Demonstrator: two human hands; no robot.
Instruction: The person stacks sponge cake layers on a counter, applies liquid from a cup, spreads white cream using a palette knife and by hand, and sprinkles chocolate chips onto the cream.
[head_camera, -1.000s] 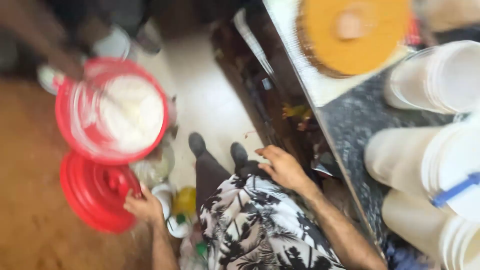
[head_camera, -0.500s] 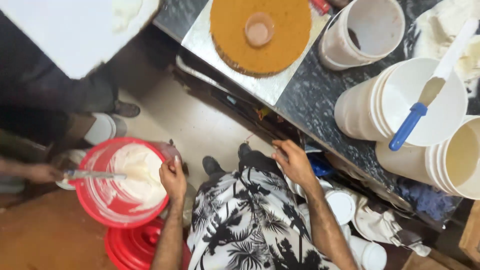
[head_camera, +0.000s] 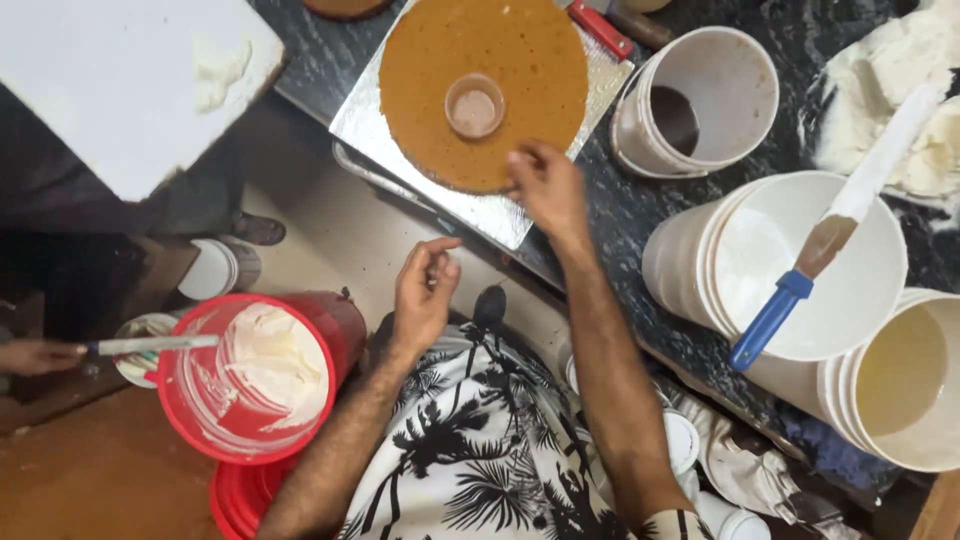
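A round brown cake layer (head_camera: 500, 120) with a small cup (head_camera: 474, 105) at its centre rests on a silver foil board (head_camera: 495, 215) on the dark counter. My right hand (head_camera: 545, 185) touches the cake's near edge, fingers curled, holding nothing that I can see. My left hand (head_camera: 424, 290) hovers empty in the air below the counter edge, fingers loosely bent. Down to the left stands a red bucket (head_camera: 250, 385) of white cream.
Another person's hand (head_camera: 35, 355) at far left holds a spatula (head_camera: 150, 345) over the red bucket. White buckets (head_camera: 800, 265) carry a blue-handled spatula (head_camera: 820, 240). A tub (head_camera: 700, 100) holds dark liquid. A white board (head_camera: 120, 80) lies upper left. White cream (head_camera: 900, 120) is heaped upper right.
The view has swung up to the counter. My right hand rose from the counter edge to the cake's rim. My left hand left the red bucket and lifted toward the counter.
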